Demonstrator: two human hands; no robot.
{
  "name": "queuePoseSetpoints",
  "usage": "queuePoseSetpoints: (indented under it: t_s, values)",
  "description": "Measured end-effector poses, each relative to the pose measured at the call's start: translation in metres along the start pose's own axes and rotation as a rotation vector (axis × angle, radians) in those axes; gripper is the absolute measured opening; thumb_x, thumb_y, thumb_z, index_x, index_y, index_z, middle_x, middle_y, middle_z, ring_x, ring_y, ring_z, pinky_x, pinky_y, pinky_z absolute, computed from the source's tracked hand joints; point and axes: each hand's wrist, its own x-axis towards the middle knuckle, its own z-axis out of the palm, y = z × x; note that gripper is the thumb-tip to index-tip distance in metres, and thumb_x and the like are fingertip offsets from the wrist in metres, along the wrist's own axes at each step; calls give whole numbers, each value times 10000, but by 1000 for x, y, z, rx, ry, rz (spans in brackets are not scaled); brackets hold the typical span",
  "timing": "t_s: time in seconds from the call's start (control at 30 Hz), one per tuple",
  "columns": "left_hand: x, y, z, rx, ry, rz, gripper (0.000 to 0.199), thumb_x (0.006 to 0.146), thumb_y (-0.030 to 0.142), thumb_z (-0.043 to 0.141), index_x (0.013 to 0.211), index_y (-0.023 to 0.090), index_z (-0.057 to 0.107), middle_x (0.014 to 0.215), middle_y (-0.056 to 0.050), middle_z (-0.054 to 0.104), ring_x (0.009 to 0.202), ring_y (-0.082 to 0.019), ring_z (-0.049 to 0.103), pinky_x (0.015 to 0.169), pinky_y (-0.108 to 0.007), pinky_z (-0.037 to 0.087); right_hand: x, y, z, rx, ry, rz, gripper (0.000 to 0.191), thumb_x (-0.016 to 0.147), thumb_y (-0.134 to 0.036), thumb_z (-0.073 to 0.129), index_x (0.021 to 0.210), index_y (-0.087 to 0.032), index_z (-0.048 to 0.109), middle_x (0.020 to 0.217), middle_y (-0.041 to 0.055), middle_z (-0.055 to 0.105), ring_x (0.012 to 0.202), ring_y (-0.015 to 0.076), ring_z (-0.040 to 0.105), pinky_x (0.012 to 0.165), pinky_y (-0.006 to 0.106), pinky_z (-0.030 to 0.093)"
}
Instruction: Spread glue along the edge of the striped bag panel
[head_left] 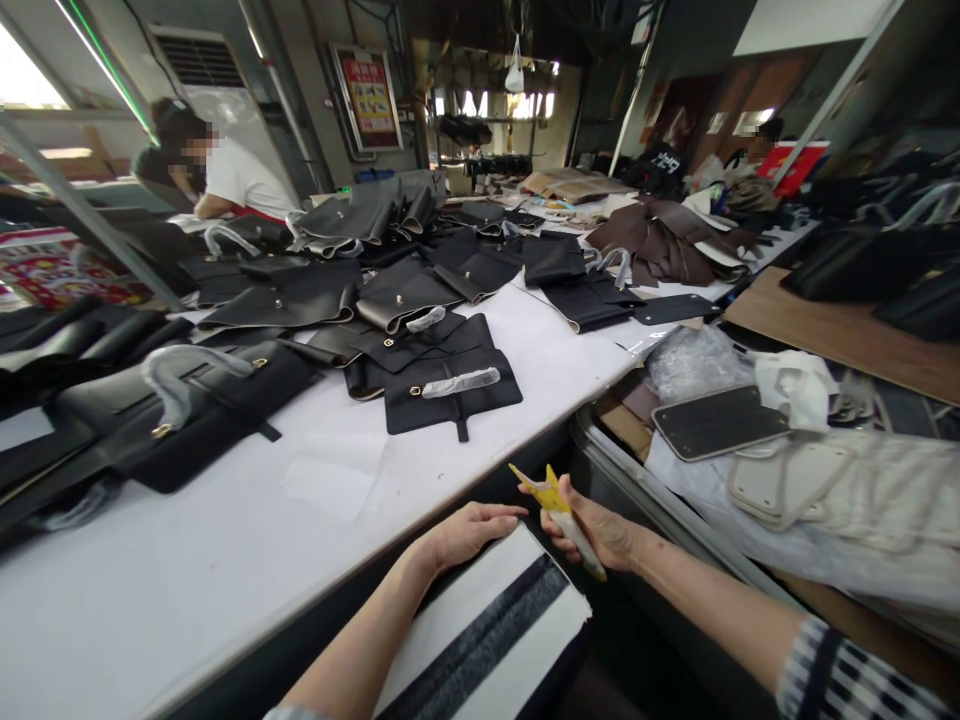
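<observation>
Below the table's near edge, at my lap: white piece (487,630) with a dark stripe, slanting down toward me. Left hand (466,535) laid along its far edge, fingers stretched out; thumb hidden, so cannot tell whether I pinch the edge or only rest on it. Right hand (600,530) wrapped around a yellow tool (553,497) with a paler handle, its two prongs spread and pointing up, near my left fingertips but clear of the piece.

Progress, as I judge it: work on this piece looks unfinished, since tool and piece are both at hand. The visible face bears no clasp or handle; underside out of sight, so what is done there I cannot say.

On the white tabletop (195,590), a black flap (427,414) lies nearest, gold clasp and plastic-wrapped handle already on it. Dark bag parts (285,295) heap up beyond, some with clasps visible. Finished or waiting, cannot tell. To my right, a dark plate (720,422) lies near pale plates (776,485), beyond my forearm. Neither hand touches any of these.
</observation>
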Motion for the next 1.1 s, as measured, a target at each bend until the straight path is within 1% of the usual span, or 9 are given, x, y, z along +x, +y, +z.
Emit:
queuePoseSetpoints:
  t_s: [0.1,0.2,0.4,0.53,0.63,0.77,0.9,1.0,1.1]
  values:
    - [-6,1,-3,34,-56,25,566,790,513,626,1296,263,582,1089,-41,716,830,-102,556,863,-271,419,17,6,11,-185,196,-34,846,732,-711,693,1347,-211,398,779,-26,385,548,49,301,466,185,180]
    - [-9,4,-4,39,-86,20,537,800,529,602,1261,252,611,980,-32,712,748,-94,532,782,-262,420,27,8,18,-278,264,-67,763,719,-581,773,1267,-135,484,869,23,517,672,79,451,538,181,304]
    - [-2,1,-7,253,-25,34,513,805,586,542,1135,220,685,849,-10,656,706,-101,468,688,-246,383,30,-1,11,-520,128,-93,517,844,-512,667,1159,-110,590,891,47,577,726,123,492,601,224,363]
    - [0,3,-7,431,39,117,485,822,585,502,1115,253,701,909,3,678,797,-134,512,733,-244,404,37,-5,9,-692,48,-206,461,896,-482,584,1150,-98,601,1048,82,606,976,197,540,855,297,414]
    - [-6,7,-6,453,63,101,521,799,588,535,1222,305,644,1036,12,707,894,-172,573,797,-260,438,40,-7,10,-756,29,-175,529,895,-529,549,1158,-71,584,1057,106,608,973,215,555,851,317,428]
    - [-34,1,-10,425,82,47,563,781,632,536,1242,321,627,1142,6,714,988,-225,623,865,-304,461,40,-22,14,-907,-34,-122,631,839,-575,629,1231,-88,543,1081,102,601,989,234,549,844,321,425]
    - [-80,-13,-21,350,134,-53,632,787,660,510,1294,291,586,1254,-10,676,1099,-254,618,967,-342,449,34,-53,27,-1108,-188,-158,795,810,-655,635,1428,-202,424,1289,66,545,1149,242,529,952,305,401]
    - [-109,-18,-29,332,151,-125,639,778,635,544,1313,286,564,1309,0,643,1185,-265,591,1037,-353,420,37,-66,39,-1571,-53,-212,596,952,-688,345,1167,-212,634,1062,39,654,945,204,616,792,286,423]
    - [-126,-19,-35,339,176,-157,626,772,612,563,1304,282,571,1299,3,649,1199,-258,589,1046,-345,414,50,-60,48,-2008,115,-274,700,1026,-574,155,772,-168,666,798,70,663,806,241,627,705,337,357]
